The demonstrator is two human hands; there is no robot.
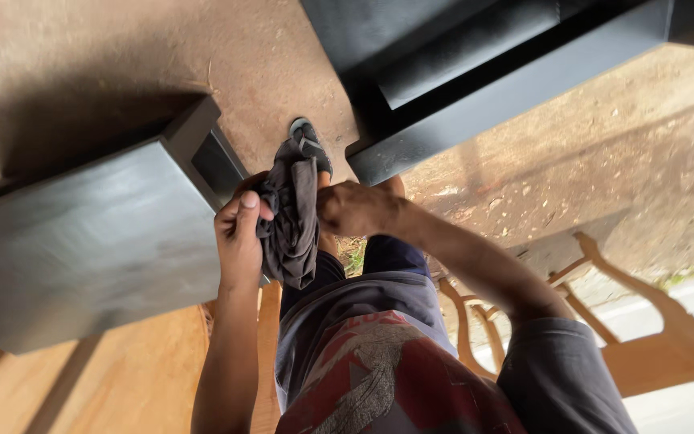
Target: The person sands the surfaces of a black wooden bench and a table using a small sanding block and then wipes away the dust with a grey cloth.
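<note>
Dirt ground, crumpled dark grey cloth (292, 221) bunched between left hand (240, 237), right hand (353, 209)

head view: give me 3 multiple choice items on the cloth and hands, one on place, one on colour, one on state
1. Where is the cloth?
A. between both hands
B. on the ground
C. on a chair

2. What colour is the cloth?
A. white
B. dark grey
C. yellow

3. How is the cloth?
A. folded flat
B. spread wide
C. bunched up

Answers:
1 A, the left hand and right hand grip it.
2 B, it looks dark grey.
3 C, it hangs crumpled in folds.
</note>
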